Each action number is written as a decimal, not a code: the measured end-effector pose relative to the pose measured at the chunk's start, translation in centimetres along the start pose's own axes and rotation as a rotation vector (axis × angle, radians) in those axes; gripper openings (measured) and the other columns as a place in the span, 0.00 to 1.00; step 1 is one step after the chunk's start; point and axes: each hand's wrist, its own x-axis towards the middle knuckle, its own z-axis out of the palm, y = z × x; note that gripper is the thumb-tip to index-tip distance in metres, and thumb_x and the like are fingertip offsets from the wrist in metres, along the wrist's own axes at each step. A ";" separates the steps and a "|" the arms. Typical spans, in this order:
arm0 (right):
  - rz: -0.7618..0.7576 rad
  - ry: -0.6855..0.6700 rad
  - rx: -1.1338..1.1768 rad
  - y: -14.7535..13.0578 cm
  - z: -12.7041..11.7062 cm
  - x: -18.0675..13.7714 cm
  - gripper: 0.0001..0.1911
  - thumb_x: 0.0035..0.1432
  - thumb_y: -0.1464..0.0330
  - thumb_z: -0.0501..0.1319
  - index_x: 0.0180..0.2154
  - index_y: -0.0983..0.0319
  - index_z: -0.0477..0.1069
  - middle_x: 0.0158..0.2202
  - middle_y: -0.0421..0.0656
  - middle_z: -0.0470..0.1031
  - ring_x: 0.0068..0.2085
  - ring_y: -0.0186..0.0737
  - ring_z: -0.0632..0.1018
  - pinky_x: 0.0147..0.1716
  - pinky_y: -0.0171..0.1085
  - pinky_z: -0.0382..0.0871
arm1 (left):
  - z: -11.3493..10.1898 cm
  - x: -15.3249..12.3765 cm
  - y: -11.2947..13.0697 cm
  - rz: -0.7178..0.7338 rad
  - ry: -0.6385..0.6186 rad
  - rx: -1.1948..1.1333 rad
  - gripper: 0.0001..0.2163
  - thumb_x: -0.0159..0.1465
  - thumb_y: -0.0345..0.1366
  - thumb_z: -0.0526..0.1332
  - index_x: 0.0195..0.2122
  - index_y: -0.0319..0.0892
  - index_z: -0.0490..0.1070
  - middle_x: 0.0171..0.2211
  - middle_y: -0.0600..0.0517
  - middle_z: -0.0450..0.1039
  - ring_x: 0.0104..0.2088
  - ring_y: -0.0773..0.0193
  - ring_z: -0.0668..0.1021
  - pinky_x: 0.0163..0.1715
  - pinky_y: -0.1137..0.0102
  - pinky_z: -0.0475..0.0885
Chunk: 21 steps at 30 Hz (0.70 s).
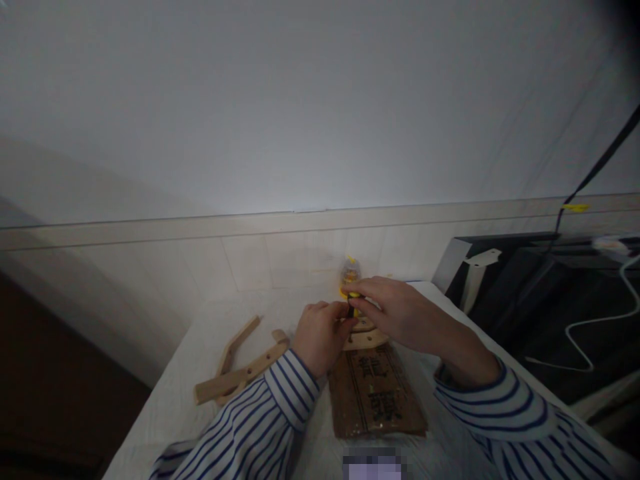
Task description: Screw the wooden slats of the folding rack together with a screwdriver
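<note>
right hand (395, 313) of mine comes in from the right with its palm turned down, thumb and fingers pinching a small yellow-and-black piece (355, 309). left hand (323, 337) of mine meets it from the other side, fingers curled in and thumb tip close to the forefinger; i cannot tell whether they grip the same piece or the wood under it. the yellow-and-black piece stands roughly upright between my two sets of fingertips, just above a pale wooden part (369, 339) with dark holes along its front edge. my fingers cover much of that wood.

nearer to me, right by the wooden part, lies a flat brown packet (377, 400) with large dark characters on it and a slight shine. behind my fingers, near the wall (320, 120), is a small clear pot (351, 271) with yellow at its top and base. off to my left, beside my striped sleeve (293, 387), more wood lies in a loose group: a long bar (235, 379) with holes, and a bent strip (237, 343) behind it. all this sits on a white-covered table (160, 413). beyond its right edge i see dark panels (520, 287) and a thin white cable (580, 325).
</note>
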 end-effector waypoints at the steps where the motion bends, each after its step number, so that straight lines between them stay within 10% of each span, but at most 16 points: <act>1: 0.000 -0.002 -0.002 0.1 0.0 0.0 0.15 0.62 0.68 0.50 0.47 0.64 0.69 0.45 0.48 0.75 0.46 0.43 0.74 0.45 0.43 0.67 | 0.0 0.0 0.0 0.003 -0.002 0.005 0.05 0.59 0.35 0.61 0.36 0.42 0.72 0.31 0.52 0.76 0.33 0.61 0.75 0.36 0.67 0.67; 21: 0.002 -0.020 -0.086 -0.3 -0.2 0.2 0.11 0.62 0.66 0.52 0.39 0.64 0.68 0.38 0.48 0.73 0.40 0.43 0.73 0.39 0.41 0.65 | 0.1 -0.1 0.0 0.105 -0.094 0.048 0.07 0.63 0.31 0.55 0.39 0.41 0.70 0.30 0.51 0.74 0.31 0.62 0.73 0.33 0.68 0.66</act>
